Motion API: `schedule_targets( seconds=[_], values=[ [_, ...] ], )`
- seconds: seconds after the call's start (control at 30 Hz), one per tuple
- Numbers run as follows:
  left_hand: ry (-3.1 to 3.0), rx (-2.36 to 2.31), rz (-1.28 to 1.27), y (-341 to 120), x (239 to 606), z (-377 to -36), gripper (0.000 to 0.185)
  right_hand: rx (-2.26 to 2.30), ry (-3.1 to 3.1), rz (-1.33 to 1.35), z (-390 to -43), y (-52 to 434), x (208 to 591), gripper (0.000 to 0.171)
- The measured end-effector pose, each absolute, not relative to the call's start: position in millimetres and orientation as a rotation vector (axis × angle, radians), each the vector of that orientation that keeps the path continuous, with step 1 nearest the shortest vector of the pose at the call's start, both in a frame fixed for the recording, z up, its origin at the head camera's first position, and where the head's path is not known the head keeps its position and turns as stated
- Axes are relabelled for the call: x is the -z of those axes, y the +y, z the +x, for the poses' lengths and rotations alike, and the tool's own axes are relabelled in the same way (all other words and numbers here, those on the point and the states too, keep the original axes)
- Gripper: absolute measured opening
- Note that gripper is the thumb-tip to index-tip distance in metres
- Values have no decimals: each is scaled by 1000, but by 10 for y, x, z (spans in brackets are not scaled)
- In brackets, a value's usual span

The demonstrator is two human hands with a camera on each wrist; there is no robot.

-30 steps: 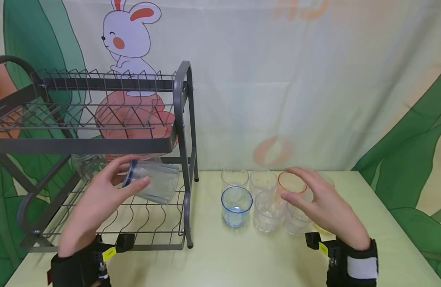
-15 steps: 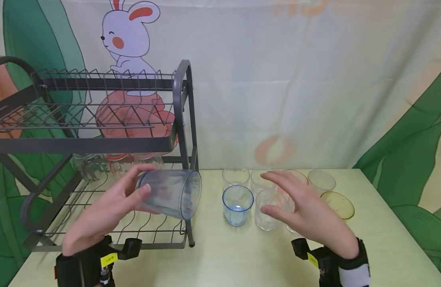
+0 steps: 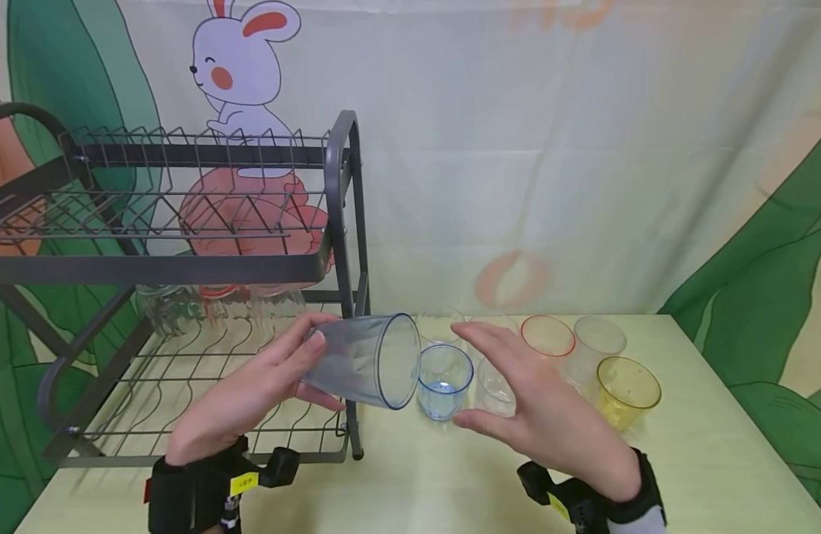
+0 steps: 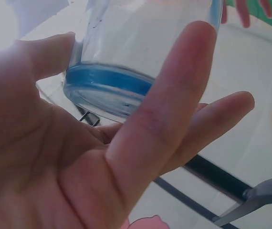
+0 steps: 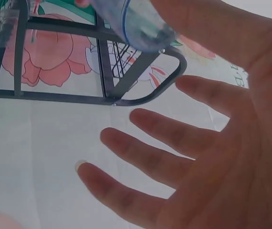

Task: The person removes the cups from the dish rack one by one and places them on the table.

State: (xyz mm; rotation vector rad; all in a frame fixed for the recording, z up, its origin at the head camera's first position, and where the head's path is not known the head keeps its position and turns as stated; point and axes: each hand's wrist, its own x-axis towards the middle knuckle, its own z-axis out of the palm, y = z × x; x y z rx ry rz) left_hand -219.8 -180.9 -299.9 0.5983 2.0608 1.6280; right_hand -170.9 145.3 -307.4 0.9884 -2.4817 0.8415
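The dish rack is standing at the table's left side; the left hand, which a second ago was holding the blue-rimmed cup inside the rack's lower tier, is now carrying it out past the rack's front post, lying on its side with its mouth toward the right; so the cup is leaving the rack and heading for the group of cups right of the rack. The right hand, fingers spread and holding nothing, is drifting leftward toward the rack to meet it. The left wrist view is showing what the head view hides; thumb and fingers are curling round the cup's blue base; the right wrist view is showing the empty palm facing the rack.
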Motion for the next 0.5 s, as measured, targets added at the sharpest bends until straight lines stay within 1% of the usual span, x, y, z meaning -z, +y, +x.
schedule_targets(
  seconds=[0.27, 0.5],
  values=[
    [2027, -1565, 602, -1583, 3046, -2207, 42, -861, -2420, 1013, -1701, 1366, 3073, 91],
    [1969, -1545, 657, -1427, 3096, -2236, 46, -898, -2404, 1074, -1704, 1295, 3083, 90]
  ],
)
